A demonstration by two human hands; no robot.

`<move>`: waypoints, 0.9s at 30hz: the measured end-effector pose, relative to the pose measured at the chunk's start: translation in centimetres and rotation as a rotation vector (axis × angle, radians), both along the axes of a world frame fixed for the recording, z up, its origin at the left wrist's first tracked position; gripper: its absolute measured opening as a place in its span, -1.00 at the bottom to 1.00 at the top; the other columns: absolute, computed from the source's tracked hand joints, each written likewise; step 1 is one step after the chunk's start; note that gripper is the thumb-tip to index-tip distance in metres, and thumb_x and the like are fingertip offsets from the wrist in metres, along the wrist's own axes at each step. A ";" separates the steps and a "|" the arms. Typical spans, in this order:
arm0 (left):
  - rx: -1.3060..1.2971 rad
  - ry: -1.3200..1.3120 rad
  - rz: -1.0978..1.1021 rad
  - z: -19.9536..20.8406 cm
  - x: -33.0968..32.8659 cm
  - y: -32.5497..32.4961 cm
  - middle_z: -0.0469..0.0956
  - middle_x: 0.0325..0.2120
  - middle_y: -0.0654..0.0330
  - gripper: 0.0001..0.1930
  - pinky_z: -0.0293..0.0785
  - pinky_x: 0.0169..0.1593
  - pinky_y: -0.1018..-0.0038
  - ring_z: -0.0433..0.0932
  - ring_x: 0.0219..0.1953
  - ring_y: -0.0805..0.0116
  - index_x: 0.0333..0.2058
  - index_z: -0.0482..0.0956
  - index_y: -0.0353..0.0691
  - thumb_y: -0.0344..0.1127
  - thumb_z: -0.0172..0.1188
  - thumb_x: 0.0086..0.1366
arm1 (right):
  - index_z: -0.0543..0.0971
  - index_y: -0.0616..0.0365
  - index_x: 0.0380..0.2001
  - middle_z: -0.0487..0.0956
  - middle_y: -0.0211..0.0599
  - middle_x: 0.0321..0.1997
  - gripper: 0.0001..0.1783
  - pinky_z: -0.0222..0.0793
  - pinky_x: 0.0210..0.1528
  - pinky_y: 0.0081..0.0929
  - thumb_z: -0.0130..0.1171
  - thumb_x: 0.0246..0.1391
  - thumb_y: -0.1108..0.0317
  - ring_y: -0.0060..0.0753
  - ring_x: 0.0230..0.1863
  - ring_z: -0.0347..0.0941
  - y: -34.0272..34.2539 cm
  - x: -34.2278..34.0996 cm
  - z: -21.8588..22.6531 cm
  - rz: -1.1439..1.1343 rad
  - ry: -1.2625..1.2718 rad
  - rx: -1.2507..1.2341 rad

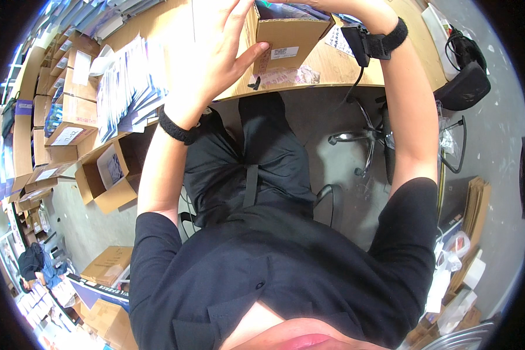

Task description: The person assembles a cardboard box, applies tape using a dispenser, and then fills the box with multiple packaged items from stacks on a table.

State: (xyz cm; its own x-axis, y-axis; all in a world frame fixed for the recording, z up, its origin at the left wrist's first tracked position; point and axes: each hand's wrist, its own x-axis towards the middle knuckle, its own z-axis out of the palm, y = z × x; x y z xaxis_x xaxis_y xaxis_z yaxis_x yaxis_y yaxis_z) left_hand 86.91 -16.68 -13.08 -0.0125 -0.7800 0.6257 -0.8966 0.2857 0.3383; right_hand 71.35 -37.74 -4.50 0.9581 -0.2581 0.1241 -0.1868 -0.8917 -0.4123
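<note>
A cardboard box [286, 44] with a white label stands on the wooden table [315, 70], its top open and blue-and-white contents showing. My left hand [227, 49] lies along the box's left side, fingers stretched out, its thumb touching the near left edge. Over the far side of the box reaches my right hand [326, 4], mostly cut off by the upper edge, so its fingers are hidden. Crumpled clear plastic [291, 76] lies before the box at the table's edge. A black device [359, 46] is strapped to my right wrist.
Left of my left hand, a fanned stack of printed sheets [128, 87] lies beside cardboard cartons [79, 99]. An open carton [108, 175] is below them. A wheeled chair base [361, 137] stands under the table. Another person [32, 262] is at the far lower left.
</note>
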 end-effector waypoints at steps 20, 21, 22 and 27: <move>-0.136 -0.159 0.103 -1.4 0.4 1.7 0.47 0.32 0.00 -0.14 0.22 0.35 0.14 0.45 0.31 0.02 0.46 0.29 -0.20 0.00 0.45 0.30 | 0.17 0.31 0.51 0.40 0.26 0.43 0.12 0.32 0.41 -0.26 0.50 0.07 -0.02 0.05 0.43 0.39 0.2 -0.6 0.0 0.145 0.070 -0.118; -0.129 -0.151 0.100 -1.4 0.4 1.7 0.47 0.32 -0.01 -0.14 0.23 0.35 0.14 0.45 0.31 0.01 0.46 0.29 -0.20 0.01 0.45 0.30 | 0.16 0.31 0.51 0.40 0.27 0.43 0.14 0.31 0.41 -0.26 0.52 0.04 -0.02 0.05 0.43 0.38 0.5 -0.7 0.2 0.123 0.098 -0.142; -0.123 -0.142 0.097 -1.5 0.3 1.7 0.47 0.32 -0.01 -0.14 0.23 0.35 0.13 0.45 0.31 0.01 0.45 0.29 -0.20 0.01 0.45 0.30 | 0.25 0.31 0.44 0.53 0.32 0.26 0.05 0.44 0.26 -0.16 0.52 0.01 0.04 0.15 0.28 0.51 0.2 -0.8 -0.2 0.169 -0.008 -0.213; -0.039 -0.193 0.141 -1.0 -0.1 2.4 0.47 0.32 -0.01 -0.11 0.27 0.33 0.12 0.48 0.28 0.01 0.46 0.28 -0.19 0.03 0.46 0.28 | 0.48 0.28 0.15 0.66 0.17 -0.25 -0.34 0.54 -0.10 -0.01 0.45 -0.04 0.33 0.24 -0.15 0.63 2.4 1.1 -0.3 0.045 0.071 -0.398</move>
State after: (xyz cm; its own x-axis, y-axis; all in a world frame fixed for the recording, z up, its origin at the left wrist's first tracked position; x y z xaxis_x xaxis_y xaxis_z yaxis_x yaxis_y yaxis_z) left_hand 86.85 -14.25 -14.11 -0.0275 -0.7580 0.6517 -0.9755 0.1626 0.1479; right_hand 72.43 -35.34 -4.81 0.9771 -0.1608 0.1391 -0.1595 -0.9870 -0.0207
